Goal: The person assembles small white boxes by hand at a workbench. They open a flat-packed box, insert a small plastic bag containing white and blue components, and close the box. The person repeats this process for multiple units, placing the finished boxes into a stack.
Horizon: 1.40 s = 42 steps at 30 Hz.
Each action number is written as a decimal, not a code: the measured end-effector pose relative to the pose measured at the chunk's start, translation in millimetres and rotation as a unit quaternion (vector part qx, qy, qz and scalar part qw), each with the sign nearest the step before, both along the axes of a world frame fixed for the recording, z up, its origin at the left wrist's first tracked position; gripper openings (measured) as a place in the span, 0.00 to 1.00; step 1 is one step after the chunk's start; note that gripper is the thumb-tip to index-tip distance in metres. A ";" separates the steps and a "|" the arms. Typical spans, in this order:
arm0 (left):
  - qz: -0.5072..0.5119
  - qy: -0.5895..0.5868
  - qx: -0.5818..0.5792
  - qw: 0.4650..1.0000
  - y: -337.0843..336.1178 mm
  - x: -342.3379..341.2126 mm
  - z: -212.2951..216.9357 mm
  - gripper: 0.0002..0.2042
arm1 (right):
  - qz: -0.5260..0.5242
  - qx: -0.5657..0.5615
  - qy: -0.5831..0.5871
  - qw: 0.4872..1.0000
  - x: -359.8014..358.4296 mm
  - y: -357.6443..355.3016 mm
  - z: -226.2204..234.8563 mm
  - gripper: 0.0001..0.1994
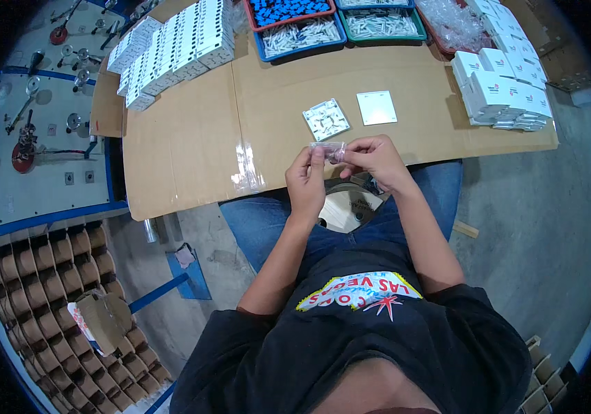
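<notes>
Between my two hands, over the near edge of the cardboard-covered table (185, 159), is a small clear plastic bag (335, 146). My left hand (307, 181) pinches its left end with thumb and fingers. The fingers of my right hand (376, 160) close on its right end. What the bag holds is too small to make out. Just beyond my hands lies a square white plate (326, 120) with a moulded, ribbed face showing. To its right lies a smooth, plain white square plate (377, 107).
Stacked white boxes (178, 52) stand at the far left, and more white boxes (499, 93) at the right. A blue tray (302, 55) and a green tray (386, 43) hold white pieces; a red tray (254, 26) holds blue ones. Clear bags (451, 24) fill another bin. Cardboard dividers (54, 283) sit lower left.
</notes>
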State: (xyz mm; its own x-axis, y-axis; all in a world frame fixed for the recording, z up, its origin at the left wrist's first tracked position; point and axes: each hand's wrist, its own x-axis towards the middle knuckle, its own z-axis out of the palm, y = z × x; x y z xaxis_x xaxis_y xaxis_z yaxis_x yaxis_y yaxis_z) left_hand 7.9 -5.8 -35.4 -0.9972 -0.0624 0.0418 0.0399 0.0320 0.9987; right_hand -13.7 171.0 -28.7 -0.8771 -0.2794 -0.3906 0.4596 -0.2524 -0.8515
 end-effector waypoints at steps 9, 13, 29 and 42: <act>-0.015 -0.015 0.041 0.999 -4.9 -10.9 0.7 0.14 | -0.021 0.030 -0.020 0.999 -1.4 -3.0 -0.7 0.09; 0.047 0.162 -0.141 0.975 -1.9 -16.9 15.1 0.19 | -0.036 0.079 -0.019 0.996 -2.5 -3.6 -0.6 0.09; -0.102 0.072 -0.075 0.989 -16.2 -30.0 -7.6 0.17 | -0.102 0.103 0.145 0.979 -2.6 -5.3 12.6 0.10; 0.129 0.013 -0.095 0.987 -52.4 -78.6 -75.7 0.14 | -0.150 0.207 0.194 0.947 -91.0 68.6 -7.0 0.11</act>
